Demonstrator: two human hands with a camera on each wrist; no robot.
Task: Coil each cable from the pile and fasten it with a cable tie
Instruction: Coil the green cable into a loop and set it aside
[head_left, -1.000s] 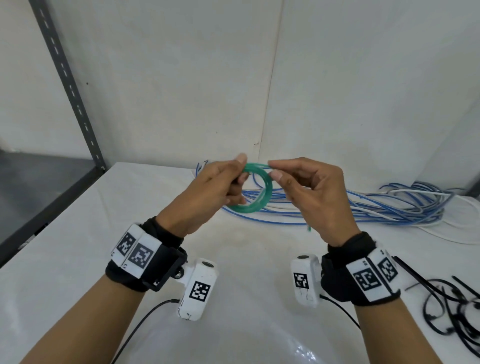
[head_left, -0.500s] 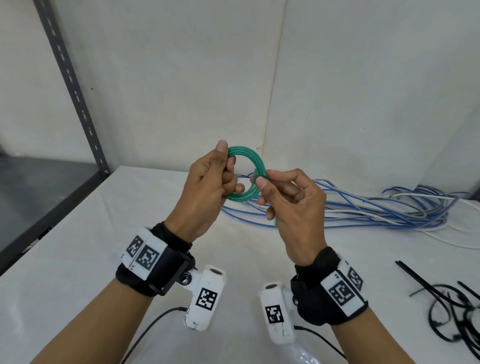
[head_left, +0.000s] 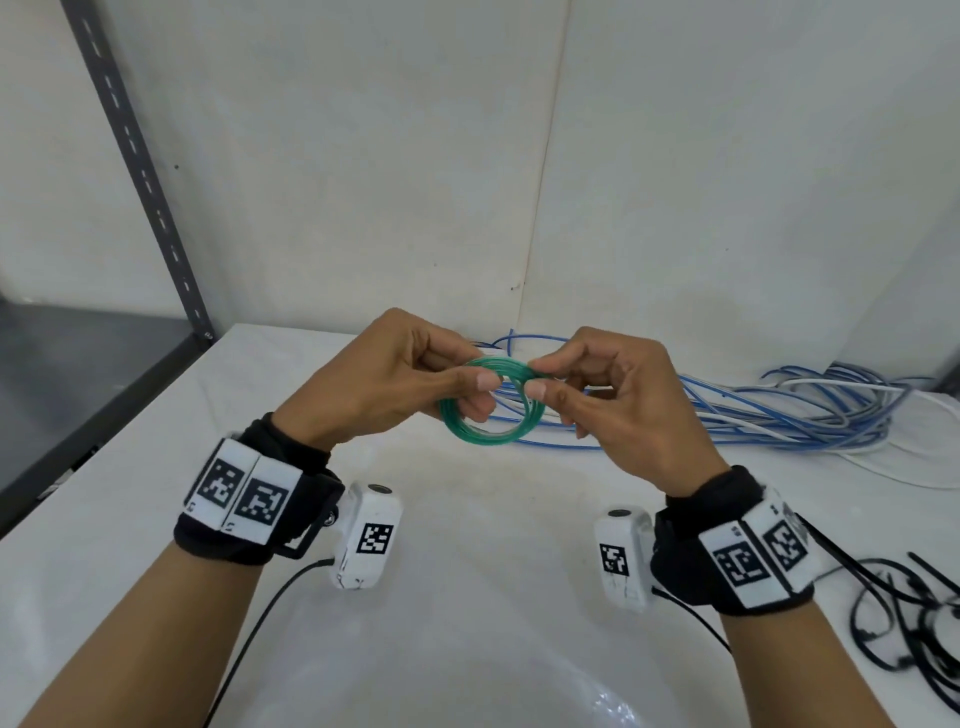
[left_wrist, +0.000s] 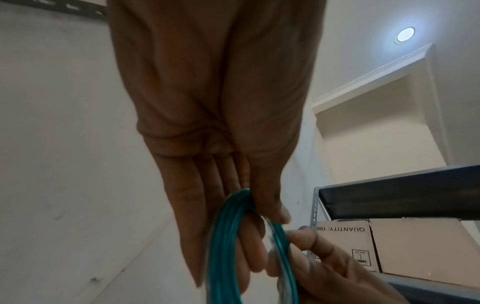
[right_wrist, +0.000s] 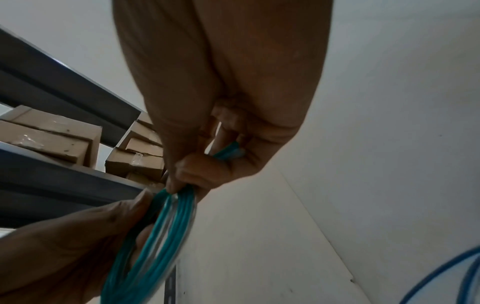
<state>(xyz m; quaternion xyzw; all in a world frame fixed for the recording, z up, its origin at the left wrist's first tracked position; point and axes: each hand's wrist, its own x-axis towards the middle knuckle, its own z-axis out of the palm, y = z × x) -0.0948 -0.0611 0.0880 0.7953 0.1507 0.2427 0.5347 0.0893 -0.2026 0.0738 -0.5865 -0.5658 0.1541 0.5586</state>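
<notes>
Above the surface (head_left: 467, 519), I hold the green coil (head_left: 491, 405) between both hands: left hand (head_left: 384, 379) pinching its left rim, right hand (head_left: 618, 400) its right; cable ties (head_left: 914, 623) lie nearer my right.

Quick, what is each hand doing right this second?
Left hand: fingers and thumb pinch the green cable coil, held above the table.
Right hand: pinches the same coil on its other side.

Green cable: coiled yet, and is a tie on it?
Coiled: the green cable forms a tight multi-turn ring, held above the table by the left hand and right hand. No tie visible on it.
</notes>
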